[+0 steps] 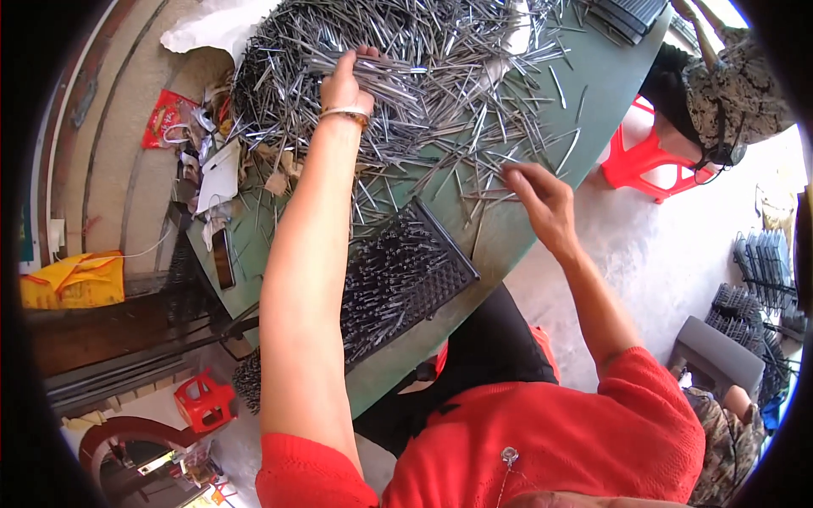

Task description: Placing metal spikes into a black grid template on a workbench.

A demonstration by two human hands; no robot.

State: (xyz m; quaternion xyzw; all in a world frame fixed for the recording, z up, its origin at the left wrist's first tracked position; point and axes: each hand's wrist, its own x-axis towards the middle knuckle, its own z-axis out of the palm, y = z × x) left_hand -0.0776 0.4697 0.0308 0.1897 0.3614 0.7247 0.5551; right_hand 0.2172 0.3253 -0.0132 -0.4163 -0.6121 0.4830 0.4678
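My left hand [345,91] is closed around a bundle of thin grey metal rods [391,78], held over a big heap of the same loose rods [284,97]. My right hand [549,207] is off to the right, at the table's edge, with thumb and fingertips pinched together. Rod ends lie close by those fingertips, and whether one is between them I cannot make out. Nearer to me, a black rack [436,292] with a grid of holes is filled with several upright or leaning rods. Bare holes show along its right side. My left forearm hides its left part.
The green table [500,279] slants across the view. Stacked dark trays [628,15] sit at its far right corner. A phone [223,258], a red packet [168,118] and scraps are at the left. A red stool [652,161] stands beside another person [732,85] at right.
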